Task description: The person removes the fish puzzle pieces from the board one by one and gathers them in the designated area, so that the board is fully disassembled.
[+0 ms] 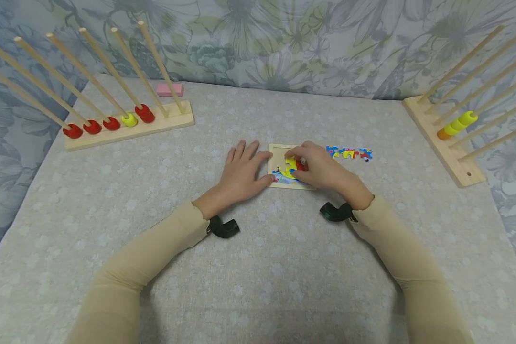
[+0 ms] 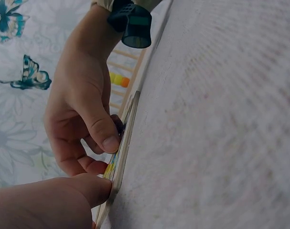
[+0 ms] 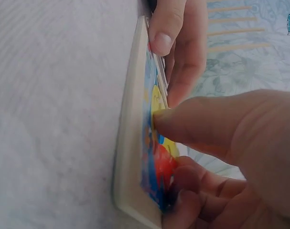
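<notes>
A jigsaw puzzle in a shallow wooden frame (image 1: 292, 187) lies on the cloth, partly filled with a yellow, red and blue picture. My left hand (image 1: 241, 174) lies at its left side with fingers spread, thumb and index tip on the frame's edge. Over the right half arches my right hand (image 1: 322, 167), with curled fingers and thumb pinching a yellow puzzle piece (image 1: 290, 165) low against the picture. The right wrist view shows the right thumb (image 3: 202, 124) on the yellow part and its other fingers by the red part. My right hand hides the frame's right side.
Several loose puzzle pieces (image 1: 348, 153) lie in a row right of the frame. A wooden peg stand (image 1: 129, 133) with red and yellow beads is at back left, another peg stand (image 1: 449, 143) at right. A pink block (image 1: 170, 90) sits behind the left stand.
</notes>
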Tool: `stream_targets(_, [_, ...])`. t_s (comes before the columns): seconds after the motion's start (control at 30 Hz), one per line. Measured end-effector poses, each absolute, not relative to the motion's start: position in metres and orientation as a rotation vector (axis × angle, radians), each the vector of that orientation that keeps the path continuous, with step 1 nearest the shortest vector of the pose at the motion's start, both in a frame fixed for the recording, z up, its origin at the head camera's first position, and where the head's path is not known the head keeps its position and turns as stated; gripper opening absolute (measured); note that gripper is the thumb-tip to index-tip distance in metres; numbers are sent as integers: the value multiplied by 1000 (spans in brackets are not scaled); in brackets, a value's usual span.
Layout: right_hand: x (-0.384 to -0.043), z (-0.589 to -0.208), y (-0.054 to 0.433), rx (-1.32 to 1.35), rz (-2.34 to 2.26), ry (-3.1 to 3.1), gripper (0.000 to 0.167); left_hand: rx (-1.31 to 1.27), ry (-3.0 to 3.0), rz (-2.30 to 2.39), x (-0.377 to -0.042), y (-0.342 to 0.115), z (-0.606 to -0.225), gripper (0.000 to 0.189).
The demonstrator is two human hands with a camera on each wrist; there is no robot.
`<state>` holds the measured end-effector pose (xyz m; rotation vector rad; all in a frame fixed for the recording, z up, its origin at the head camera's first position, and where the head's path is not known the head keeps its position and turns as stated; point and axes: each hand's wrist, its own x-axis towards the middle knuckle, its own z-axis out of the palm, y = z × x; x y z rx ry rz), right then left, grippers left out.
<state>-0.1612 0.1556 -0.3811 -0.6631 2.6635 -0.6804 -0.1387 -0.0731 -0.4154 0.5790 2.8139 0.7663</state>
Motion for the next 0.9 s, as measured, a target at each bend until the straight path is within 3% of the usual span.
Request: stream_targets(0.9, [-160, -381, 158, -718, -685, 2665, 38, 596, 2816, 766, -140, -74, -416, 59])
